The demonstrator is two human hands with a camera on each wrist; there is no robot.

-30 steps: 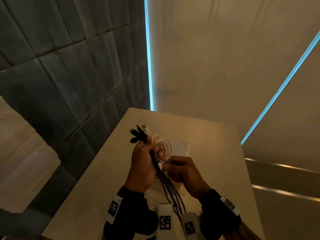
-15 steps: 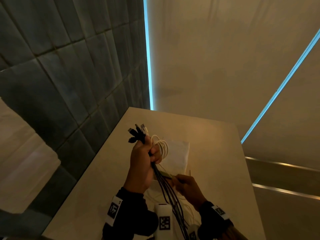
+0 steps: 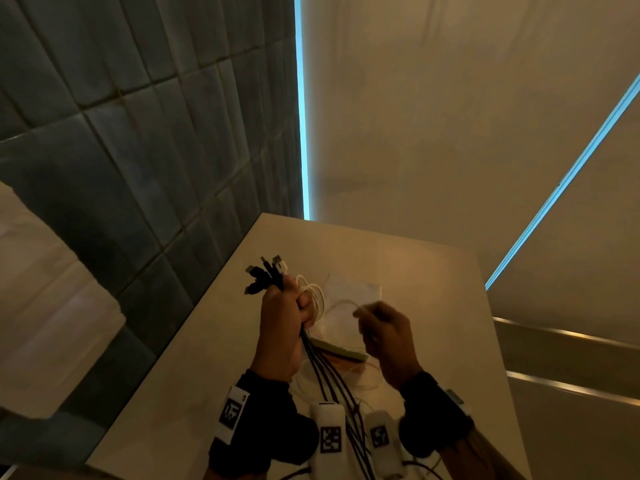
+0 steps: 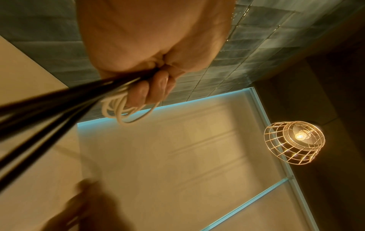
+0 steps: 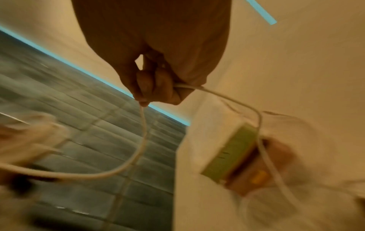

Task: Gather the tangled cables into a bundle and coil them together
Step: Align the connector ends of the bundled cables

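My left hand (image 3: 284, 313) grips a bundle of black cables (image 3: 327, 379) above the table; their plugs (image 3: 265, 273) fan out above the fist. Small loops of white cable (image 3: 317, 296) are held in the same fist, seen beside the fingers (image 4: 156, 87) as white loops (image 4: 120, 111) in the left wrist view. My right hand (image 3: 377, 327) pinches the free run of the white cable (image 5: 142, 140) and holds it raised to the right of the left hand. The black cables (image 4: 45, 112) trail down toward my body.
A beige table (image 3: 433, 289) stands against a dark tiled wall (image 3: 138, 168). On it lie a white sheet (image 3: 349, 292) and a green and orange box (image 3: 341, 351), the box (image 5: 235, 157) under the hands. A lit wire lamp (image 4: 294, 142) hangs overhead.
My right hand dropped low near the box half a second ago and has now risen up and to the right, drawing the white cable with it. The left hand kept its grip and place.
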